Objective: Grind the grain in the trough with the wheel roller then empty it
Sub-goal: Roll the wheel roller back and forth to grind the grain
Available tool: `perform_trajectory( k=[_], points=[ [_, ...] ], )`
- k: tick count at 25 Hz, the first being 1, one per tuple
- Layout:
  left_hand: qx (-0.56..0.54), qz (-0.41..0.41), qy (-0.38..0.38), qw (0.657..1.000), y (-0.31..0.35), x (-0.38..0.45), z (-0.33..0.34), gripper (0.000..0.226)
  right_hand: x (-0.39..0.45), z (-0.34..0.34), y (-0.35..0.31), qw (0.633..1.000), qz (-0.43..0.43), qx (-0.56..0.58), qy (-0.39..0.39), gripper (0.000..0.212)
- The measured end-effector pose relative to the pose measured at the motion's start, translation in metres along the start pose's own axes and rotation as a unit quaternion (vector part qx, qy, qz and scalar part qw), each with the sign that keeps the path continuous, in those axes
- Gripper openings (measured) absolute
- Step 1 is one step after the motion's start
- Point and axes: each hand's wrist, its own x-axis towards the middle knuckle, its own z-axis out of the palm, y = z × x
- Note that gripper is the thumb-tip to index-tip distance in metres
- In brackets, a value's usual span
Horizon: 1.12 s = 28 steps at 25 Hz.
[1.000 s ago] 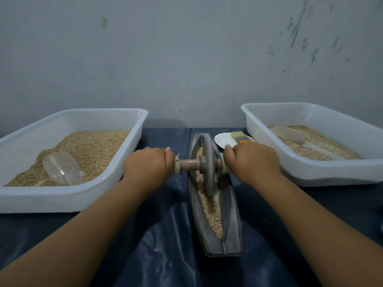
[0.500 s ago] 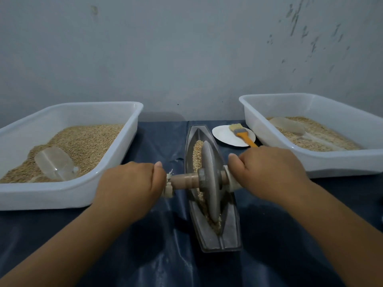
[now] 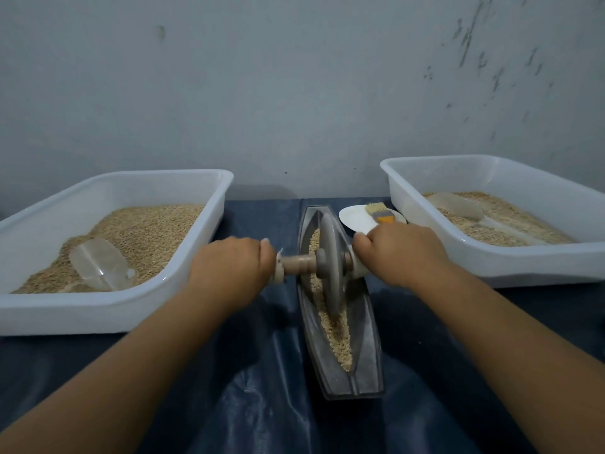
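At six o'clock the trough [image 3: 340, 322] lies lengthwise on the tabletop [image 3: 262, 404], grain [image 3: 337, 329] lining its channel. The wheel [image 3: 329, 267] has rolled from the near end a half-second ago back toward twelve o'clock, so grinding continues and emptying waits. The left hand [image 3: 232, 267] and right hand [image 3: 401, 253] each keep a closed grip on the axle handle [image 3: 296, 263].
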Motion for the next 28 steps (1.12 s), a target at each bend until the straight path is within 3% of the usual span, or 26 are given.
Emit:
perform_trajectory(
  k=[4,7,8,11,15,16,19,22,25,28],
  points=[
    [-0.079,0.048,0.184,0.979,0.003,-0.038,-0.016,0.031,-0.05,-0.016,0.008,0.999,-0.019,0.021,-0.014,0.054],
    [-0.059,0.026,0.141,0.988,0.009,-0.023,-0.019,0.025,-0.039,-0.011,0.003,1.0,0.004,0.027,-0.002,0.055],
    [-0.036,0.007,0.095,0.995,0.009,-0.011,-0.016,0.017,-0.028,-0.005,0.001,1.0,0.012,0.009,0.011,0.053],
    [0.032,-0.023,-0.02,0.999,0.0,0.03,0.0,0.043,0.012,0.012,0.0,0.998,0.011,-0.049,0.037,0.044],
    [-0.001,-0.048,-0.053,0.997,0.0,0.029,-0.002,0.045,0.029,0.008,-0.006,0.998,0.011,-0.038,0.044,0.051],
    [0.002,-0.043,-0.056,0.997,0.002,0.016,-0.002,0.04,0.018,0.006,-0.007,0.997,-0.003,-0.035,0.064,0.053],
    [-0.08,-0.02,0.065,0.994,0.011,-0.032,-0.004,0.012,-0.029,-0.005,-0.006,0.995,-0.039,-0.003,0.093,0.06],
    [-0.177,-0.093,0.138,0.97,0.013,-0.04,-0.019,0.041,-0.05,-0.016,0.0,0.999,-0.032,0.016,0.036,0.062],
    [-0.115,-0.093,0.082,0.986,0.02,-0.012,-0.02,0.047,-0.032,-0.005,0.001,0.999,0.017,0.029,0.002,0.06],
    [-0.001,-0.009,0.032,0.999,0.012,0.035,-0.009,0.019,0.003,0.011,0.004,0.999,0.012,-0.033,0.015,0.041]
  ],
)
